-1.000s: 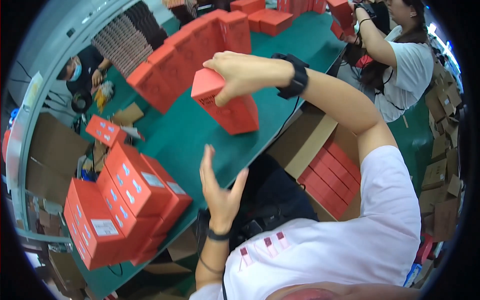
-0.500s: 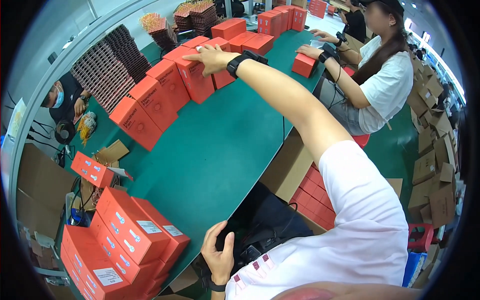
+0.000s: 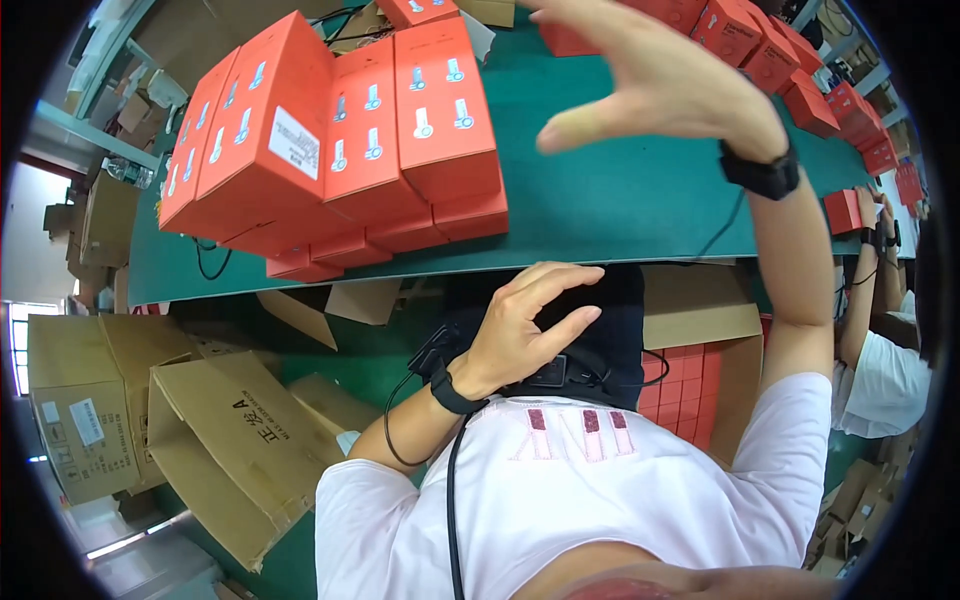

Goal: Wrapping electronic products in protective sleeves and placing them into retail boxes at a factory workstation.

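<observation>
Both hands (image 3: 530, 325) empty near red boxes (image 3: 340, 150).

Bare green surface (image 3: 620, 200) lies open mid-frame. A stack of orange boxes (image 3: 340, 150) blocks the upper left; more orange boxes (image 3: 790, 60) line the upper right.

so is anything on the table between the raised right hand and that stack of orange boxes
Nothing visible. Between the open, empty right hand and the stack of orange boxes lies only bare green table. The left hand is below the table edge.

Stacked orange-red cartons (image 3: 340, 150) (printed with small white product pictures, one bearing a white label) lie slanted together at the green table's near edge.
</observation>
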A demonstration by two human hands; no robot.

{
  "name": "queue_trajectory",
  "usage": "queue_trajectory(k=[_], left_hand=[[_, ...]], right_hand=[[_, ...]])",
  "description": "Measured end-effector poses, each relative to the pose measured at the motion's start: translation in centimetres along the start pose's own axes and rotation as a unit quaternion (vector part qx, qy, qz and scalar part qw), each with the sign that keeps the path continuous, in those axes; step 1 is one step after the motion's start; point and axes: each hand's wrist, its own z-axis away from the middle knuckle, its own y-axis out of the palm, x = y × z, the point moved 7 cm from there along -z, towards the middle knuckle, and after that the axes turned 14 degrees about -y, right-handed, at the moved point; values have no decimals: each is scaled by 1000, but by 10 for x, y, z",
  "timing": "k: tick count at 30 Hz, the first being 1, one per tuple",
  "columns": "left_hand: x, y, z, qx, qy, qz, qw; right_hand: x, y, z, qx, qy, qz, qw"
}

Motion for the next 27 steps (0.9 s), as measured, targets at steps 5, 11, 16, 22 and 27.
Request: queue_trajectory(k=[5, 11, 16, 22, 27], left_hand=[[-4, -16, 15, 1, -18, 0, 1000], [19, -30, 16, 72, -103, 358, 925], [15, -51, 0, 41, -118, 495, 860], [24, -38, 0, 15, -162, 513, 843], [7, -16, -6, -64, -122, 357, 924]], right_hand=[[-63, 56, -36, -238, -97, 280, 925], [-153, 37, -87, -51, 126, -144, 980], [-129, 56, -64, -125, 157, -216, 956], [-136, 64, 38, -373, 129, -305, 867], [-105, 87, 144, -523, 112, -343, 772]])
